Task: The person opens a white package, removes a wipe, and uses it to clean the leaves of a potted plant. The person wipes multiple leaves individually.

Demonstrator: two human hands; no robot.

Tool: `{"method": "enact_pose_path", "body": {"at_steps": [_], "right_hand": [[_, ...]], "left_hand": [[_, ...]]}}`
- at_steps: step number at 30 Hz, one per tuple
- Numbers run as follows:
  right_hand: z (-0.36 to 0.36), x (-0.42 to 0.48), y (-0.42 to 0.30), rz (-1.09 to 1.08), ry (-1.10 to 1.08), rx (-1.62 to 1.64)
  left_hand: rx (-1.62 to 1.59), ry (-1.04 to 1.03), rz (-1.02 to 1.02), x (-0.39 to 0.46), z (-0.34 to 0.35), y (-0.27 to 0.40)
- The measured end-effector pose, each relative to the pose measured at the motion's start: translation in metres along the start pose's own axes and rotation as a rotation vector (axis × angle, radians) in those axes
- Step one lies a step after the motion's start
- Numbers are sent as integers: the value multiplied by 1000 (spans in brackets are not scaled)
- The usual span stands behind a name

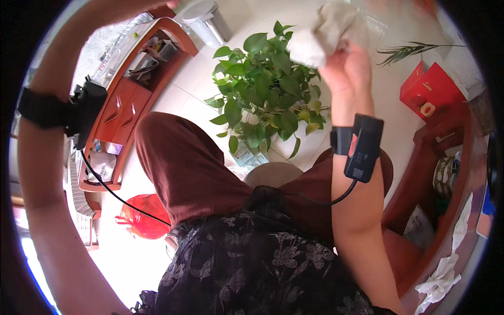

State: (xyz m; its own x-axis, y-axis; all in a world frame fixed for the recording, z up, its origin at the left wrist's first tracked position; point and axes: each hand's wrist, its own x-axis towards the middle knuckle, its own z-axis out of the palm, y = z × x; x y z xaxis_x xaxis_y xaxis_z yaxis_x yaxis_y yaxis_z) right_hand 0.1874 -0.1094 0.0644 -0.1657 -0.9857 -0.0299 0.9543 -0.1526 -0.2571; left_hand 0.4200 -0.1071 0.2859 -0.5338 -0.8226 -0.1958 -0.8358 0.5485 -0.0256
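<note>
My right hand (348, 65) is raised past the far side of my knees, its fingers closed around a crumpled whitish cloth (338, 21). Motion blurs the cloth and hides most of the fingers. Just left of it, a leafy potted pothos (264, 82) spreads over the floor in front of me; its pot is hidden by leaves. My left arm reaches up along the left rim of the view. Only a sliver of my left hand (172, 3) shows at the top edge, so its grip is hidden. Both forearms wear black strapped devices with cables.
A grey lidded bin (206, 25) stands beyond a reddish wooden cabinet (126, 102). At right are a red carton (433, 92) and wooden furniture (409, 177) with crumpled tissue (439, 279) on top. A red plastic bag (143, 216) sits at my left.
</note>
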Motion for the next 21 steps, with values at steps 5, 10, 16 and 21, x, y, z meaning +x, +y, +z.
{"method": "enact_pose_path", "body": {"at_steps": [5, 10, 16, 21], "right_hand": [[-61, -8, -4, 118, 227, 70], [-85, -25, 9, 201, 39, -223], [-78, -16, 101, 571, 55, -391], [-84, -1, 157, 799, -69, -328]], "left_hand": [[-128, -210, 201, 37, 93, -31], [-825, -397, -33, 54, 198, -4], [-1060, 68, 65, 84, 255, -1], [-733, 102, -153, 61, 258, -71]]}}
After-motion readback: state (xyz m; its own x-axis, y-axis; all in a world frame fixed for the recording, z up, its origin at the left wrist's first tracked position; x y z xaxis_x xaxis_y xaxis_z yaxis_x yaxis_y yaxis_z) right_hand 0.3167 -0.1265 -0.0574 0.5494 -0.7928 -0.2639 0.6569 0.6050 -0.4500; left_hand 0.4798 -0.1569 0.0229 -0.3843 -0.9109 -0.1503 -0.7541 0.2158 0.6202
